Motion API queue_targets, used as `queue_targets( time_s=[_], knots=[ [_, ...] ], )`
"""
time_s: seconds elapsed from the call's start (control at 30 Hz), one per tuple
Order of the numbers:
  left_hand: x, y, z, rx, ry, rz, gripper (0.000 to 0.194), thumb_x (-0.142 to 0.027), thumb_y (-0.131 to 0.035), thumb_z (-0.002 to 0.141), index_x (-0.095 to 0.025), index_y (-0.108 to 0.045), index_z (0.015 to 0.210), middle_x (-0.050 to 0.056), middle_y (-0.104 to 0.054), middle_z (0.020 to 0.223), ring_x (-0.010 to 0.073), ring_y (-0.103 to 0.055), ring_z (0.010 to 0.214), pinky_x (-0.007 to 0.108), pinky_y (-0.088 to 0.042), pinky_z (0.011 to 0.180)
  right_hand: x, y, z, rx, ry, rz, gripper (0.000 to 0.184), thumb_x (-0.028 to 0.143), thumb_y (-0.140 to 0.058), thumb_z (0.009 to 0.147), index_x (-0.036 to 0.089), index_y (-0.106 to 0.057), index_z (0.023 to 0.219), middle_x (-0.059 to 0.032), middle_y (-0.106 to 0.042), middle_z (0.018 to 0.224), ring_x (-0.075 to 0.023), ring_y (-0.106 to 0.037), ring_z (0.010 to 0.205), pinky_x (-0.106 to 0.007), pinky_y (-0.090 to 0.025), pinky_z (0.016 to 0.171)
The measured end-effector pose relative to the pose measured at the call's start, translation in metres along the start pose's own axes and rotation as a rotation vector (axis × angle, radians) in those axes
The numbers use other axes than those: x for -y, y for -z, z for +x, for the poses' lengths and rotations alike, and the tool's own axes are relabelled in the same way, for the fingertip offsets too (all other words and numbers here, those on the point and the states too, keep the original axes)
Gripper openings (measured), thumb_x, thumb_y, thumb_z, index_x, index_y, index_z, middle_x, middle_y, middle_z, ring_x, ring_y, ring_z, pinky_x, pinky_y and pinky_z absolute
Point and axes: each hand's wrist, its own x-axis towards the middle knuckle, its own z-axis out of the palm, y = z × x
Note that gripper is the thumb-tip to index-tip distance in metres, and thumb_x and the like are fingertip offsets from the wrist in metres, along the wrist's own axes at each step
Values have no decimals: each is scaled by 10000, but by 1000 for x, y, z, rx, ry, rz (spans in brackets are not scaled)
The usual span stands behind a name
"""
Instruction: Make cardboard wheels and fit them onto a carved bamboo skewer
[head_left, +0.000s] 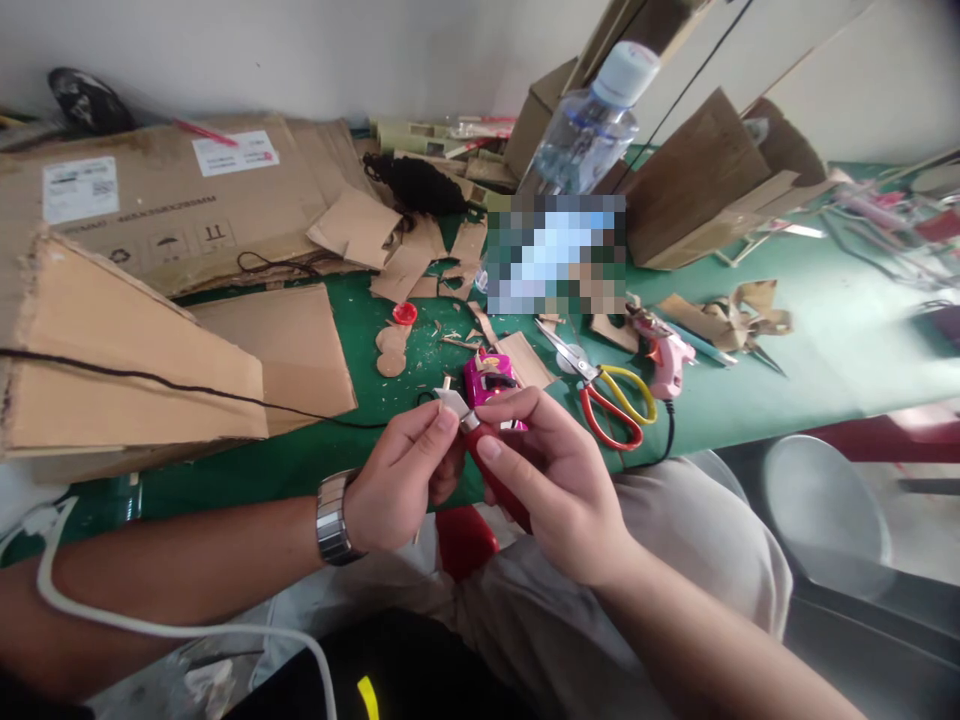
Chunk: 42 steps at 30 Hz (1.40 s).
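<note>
Held low over the near edge of the green table, my right hand (559, 480) is wrapped round the red handle of a knife (504, 478). Its short, wide pale blade points up and left toward my left thumb. My left hand (405, 465), wearing a metal watch (335, 518), is closed in a pinch on a thin wooden stick (447, 382). The stick's tip shows just above the blade; most of its length is hidden by my fingers. Right behind my hands sits a bright pink object (491, 375), partly covered by them.
Scissors (592, 385) with red and yellow handles and a pink glue gun (664, 355) lie to the right. Behind stand a clear bottle (581, 140) and a cardboard box (697, 190). Cardboard scraps (409, 260) litter the middle; a cardboard structure (142, 350) fills the left.
</note>
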Motion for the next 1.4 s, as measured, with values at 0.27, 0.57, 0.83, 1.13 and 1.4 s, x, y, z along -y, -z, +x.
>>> queue_targets(
  time_s=[0.27, 0.57, 0.83, 1.13, 1.4],
  knots=[
    [-1, 0, 1, 7, 25, -3, 575, -671, -768, 876, -201, -467, 738, -96, -388, 536, 40, -305, 428, 154, -269, 408, -2, 1, -1, -10, -4, -1, 230, 417, -782, 955, 236, -651, 1009, 33, -593, 701, -125, -534, 558, -249, -440, 491],
    [-2, -2, -1, 6, 47, -24, 592, -682, -782, 857, -200, -461, 735, -102, -374, 526, 34, -290, 420, 151, -262, 405, -4, -1, 0, -30, 2, 27, 245, 421, -806, 939, 235, -657, 999, 31, -597, 709, -116, -531, 563, -237, -427, 479],
    [-2, -3, 0, 8, 46, -24, 587, -692, -759, 871, -209, -451, 742, -108, -363, 523, 32, -258, 406, 161, -234, 393, -5, -3, 0, -32, -2, 48, 271, 436, -818, 928, 232, -654, 997, 36, -600, 696, -114, -545, 551, -233, -459, 477],
    [11, 0, -1, 28, 18, 51, 606, -733, -678, 909, -202, -467, 709, -90, -378, 501, 45, -292, 406, 178, -245, 398, -3, -3, 4, -51, -16, 93, 285, 452, -832, 916, 242, -660, 1003, 21, -645, 731, -126, -588, 565, -243, -476, 488],
    [1, 3, 7, 0, 12, -72, 646, -739, -743, 846, -199, -428, 682, -90, -368, 550, 42, -322, 421, 160, -281, 395, -4, -4, 3, -16, -74, 90, 326, 480, -827, 912, 242, -626, 1012, 42, -620, 690, -107, -537, 515, -229, -440, 465]
  ],
)
